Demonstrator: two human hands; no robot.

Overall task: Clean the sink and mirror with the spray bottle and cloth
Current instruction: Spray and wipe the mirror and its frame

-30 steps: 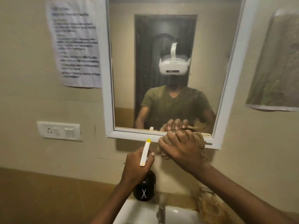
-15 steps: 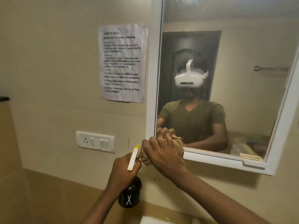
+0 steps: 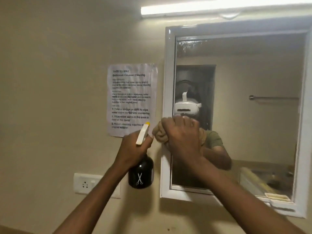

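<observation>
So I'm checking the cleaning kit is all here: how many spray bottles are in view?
1. The black spray bottle with the white trigger and yellow nozzle is gripped in the left hand, raised beside the white-framed mirror. Others may sit out of frame below.

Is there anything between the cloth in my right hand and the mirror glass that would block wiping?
Nothing visible does. The right hand grips the bunched cloth at the mirror's left frame edge. The spray bottle, held in the left hand, hangs off to the left, beside the frame.
</observation>
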